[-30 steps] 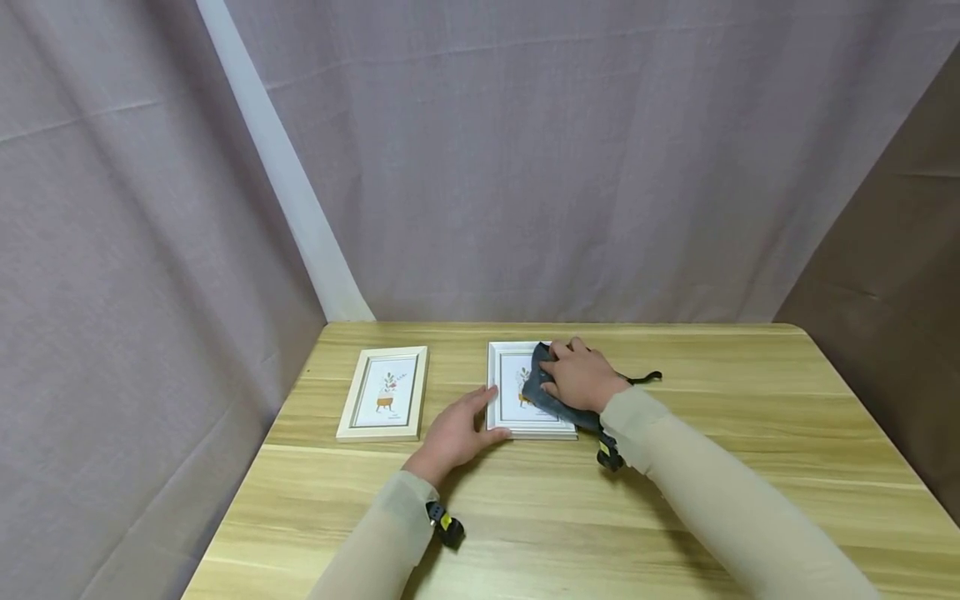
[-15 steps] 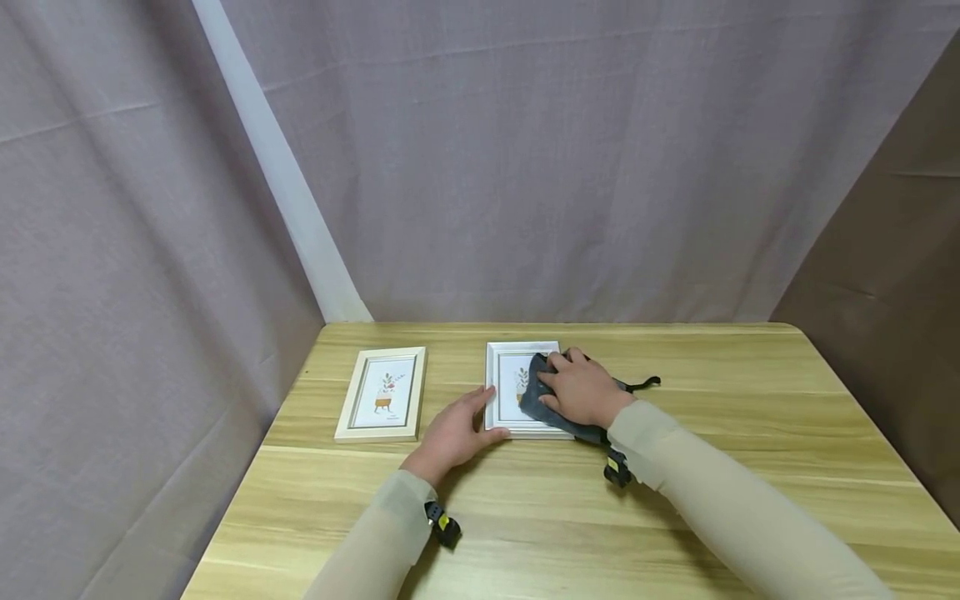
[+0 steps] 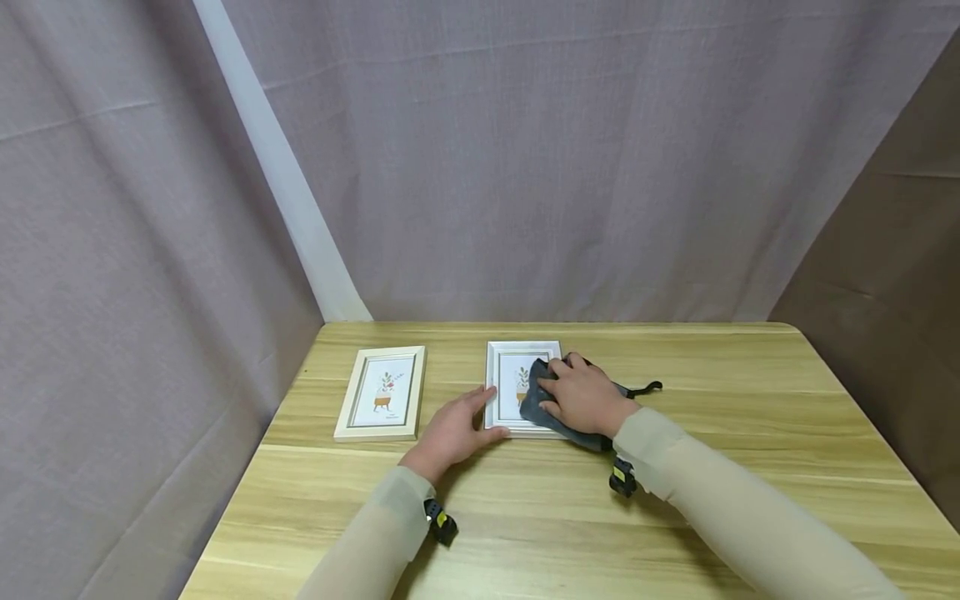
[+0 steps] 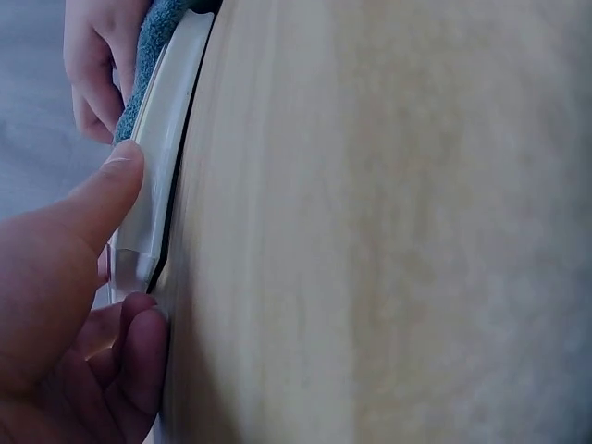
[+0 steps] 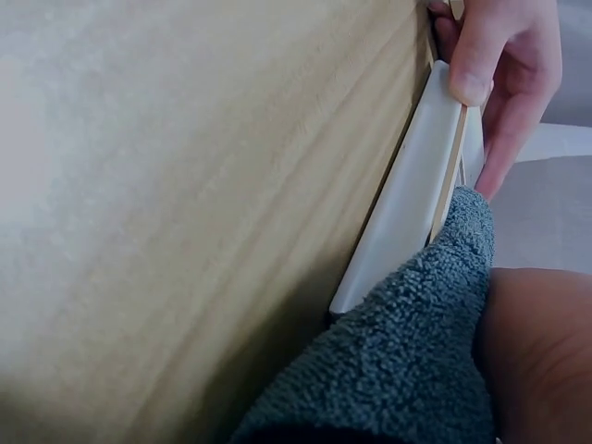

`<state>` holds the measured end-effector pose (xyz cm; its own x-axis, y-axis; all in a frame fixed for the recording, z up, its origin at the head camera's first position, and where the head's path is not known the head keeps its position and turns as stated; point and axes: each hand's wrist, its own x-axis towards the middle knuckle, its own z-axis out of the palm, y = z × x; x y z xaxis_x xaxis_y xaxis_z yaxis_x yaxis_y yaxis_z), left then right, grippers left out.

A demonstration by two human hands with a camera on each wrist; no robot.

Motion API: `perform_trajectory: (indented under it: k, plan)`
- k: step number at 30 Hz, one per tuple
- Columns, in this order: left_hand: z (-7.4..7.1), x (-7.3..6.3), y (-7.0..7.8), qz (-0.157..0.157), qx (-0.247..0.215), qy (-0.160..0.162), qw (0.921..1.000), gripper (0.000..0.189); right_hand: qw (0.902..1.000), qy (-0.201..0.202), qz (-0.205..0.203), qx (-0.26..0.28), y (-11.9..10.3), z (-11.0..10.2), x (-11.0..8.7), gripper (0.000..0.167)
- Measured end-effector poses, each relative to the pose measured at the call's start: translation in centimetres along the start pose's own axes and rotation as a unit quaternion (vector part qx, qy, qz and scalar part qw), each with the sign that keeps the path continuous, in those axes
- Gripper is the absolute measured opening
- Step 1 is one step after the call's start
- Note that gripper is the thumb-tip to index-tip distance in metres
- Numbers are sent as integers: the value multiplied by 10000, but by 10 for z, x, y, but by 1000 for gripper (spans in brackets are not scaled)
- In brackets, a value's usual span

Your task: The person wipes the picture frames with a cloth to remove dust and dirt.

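Observation:
A white picture frame lies flat on the table with a plant print inside. At its lower left corner my left hand holds it, thumb on the near edge and fingers along the left side. My right hand grips a dark blue-grey cloth with bent fingers and presses it on the frame's right part, hiding that side of the print. In the right wrist view the fluffy cloth drapes over the frame's near edge. The left thumb touches that edge in the left wrist view.
A second, cream picture frame with a similar print lies to the left. A black strap end sticks out right of the cloth. Grey curtains hang behind the wooden table.
My right hand has moved slightly right and toward me with the cloth, uncovering the frame's upper right edge. The left hand and both frames stay almost in place.

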<state>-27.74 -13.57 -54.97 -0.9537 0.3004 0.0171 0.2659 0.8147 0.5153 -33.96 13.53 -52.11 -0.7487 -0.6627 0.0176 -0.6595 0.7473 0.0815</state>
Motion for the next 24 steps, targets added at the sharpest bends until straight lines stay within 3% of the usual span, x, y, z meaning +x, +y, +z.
perform_trajectory:
  k: [13,24]
  plan:
    - [1,0,0,-84,-2,3,10000,89,9996,139,-170,163,-8,-7,-13,46]
    - [0,-2,1,3,-77,46,10000,87,9975,368,-572,195,-10,-1,-22,40]
